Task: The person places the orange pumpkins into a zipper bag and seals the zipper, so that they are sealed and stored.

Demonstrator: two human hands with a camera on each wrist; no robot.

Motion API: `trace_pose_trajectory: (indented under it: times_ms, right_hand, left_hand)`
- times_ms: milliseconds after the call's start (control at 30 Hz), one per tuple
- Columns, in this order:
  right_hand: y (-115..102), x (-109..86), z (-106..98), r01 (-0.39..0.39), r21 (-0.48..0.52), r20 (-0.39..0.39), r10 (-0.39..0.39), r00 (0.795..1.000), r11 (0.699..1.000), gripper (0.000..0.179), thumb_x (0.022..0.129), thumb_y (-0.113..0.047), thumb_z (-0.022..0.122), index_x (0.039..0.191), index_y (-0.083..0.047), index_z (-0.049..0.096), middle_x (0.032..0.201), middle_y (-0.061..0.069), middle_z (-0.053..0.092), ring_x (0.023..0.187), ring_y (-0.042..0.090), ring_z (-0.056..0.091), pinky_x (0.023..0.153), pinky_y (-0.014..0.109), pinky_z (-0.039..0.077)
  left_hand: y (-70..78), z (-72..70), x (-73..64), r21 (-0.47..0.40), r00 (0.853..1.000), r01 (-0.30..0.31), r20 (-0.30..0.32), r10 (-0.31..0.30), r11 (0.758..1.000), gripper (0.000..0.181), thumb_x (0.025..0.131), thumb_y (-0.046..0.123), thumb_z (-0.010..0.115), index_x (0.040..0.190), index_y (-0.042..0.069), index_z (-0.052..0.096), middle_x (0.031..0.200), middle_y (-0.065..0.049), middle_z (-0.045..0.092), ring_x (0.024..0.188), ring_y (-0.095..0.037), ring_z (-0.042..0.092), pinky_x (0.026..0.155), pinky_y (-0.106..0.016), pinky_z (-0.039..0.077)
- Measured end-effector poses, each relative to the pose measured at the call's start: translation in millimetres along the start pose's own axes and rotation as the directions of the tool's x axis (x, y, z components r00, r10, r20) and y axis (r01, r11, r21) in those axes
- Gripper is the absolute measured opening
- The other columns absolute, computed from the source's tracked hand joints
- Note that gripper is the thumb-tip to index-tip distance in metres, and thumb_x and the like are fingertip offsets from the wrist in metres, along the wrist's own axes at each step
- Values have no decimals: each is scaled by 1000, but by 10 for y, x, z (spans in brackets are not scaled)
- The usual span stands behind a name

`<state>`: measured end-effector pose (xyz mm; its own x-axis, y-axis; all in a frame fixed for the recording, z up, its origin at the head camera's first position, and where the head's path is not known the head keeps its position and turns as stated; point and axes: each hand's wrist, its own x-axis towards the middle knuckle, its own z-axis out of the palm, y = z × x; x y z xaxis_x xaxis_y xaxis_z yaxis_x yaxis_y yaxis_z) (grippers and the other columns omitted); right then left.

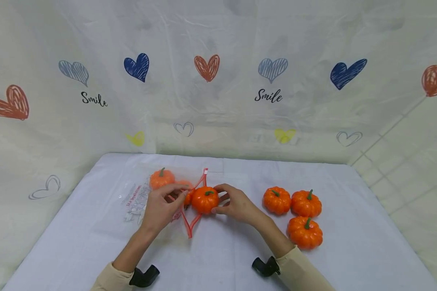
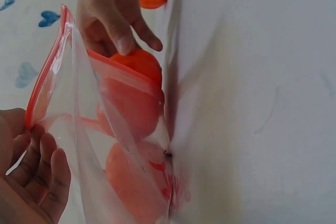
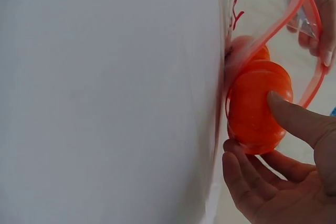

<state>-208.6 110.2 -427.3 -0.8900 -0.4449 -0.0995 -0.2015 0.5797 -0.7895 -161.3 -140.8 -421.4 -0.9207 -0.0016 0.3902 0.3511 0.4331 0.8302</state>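
Note:
A clear zip bag with a red zip edge lies on the table, its mouth spread apart. My left hand pinches the zip edge between thumb and fingers, as the left wrist view shows. At the mouth, my right hand holds a small orange pumpkin with a green stem. Its thumb presses the pumpkin's side while the fingers curl beneath. In the left wrist view, part of this pumpkin shows through the plastic. Inside the bag sit other orange pumpkins, partly hidden by my left hand.
Three more orange pumpkins, one left, one behind and one in front, stand grouped to the right of my right hand. A white cloth covers the table. Behind it hangs a pale sheet printed with hearts.

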Motion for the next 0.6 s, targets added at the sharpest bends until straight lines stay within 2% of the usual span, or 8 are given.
trace_pose_trajectory:
  times_ms: [267,600]
  right_hand:
    - [-4,18,24,31,21,-16,-31,999,999,63,85,-21,88,140,-12,60,129,6,65,111,25,68,89,36,63]
    - [-8,53,57,50,-45,-30,-51,998,998,63,84,-23,89,140,-15,61,111,8,70,93,19,66,73,24,56]
  left_hand:
    - [9,-9,4,-4,1000,3,-1,-3,1000,11,95,20,77,105,20,82,86,3,74,79,-9,63,72,-20,55]
    - [6,-9,-1,7,1000,26,2,-26,1000,14,95,20,77,108,16,81,85,2,73,80,-10,63,73,-19,56]
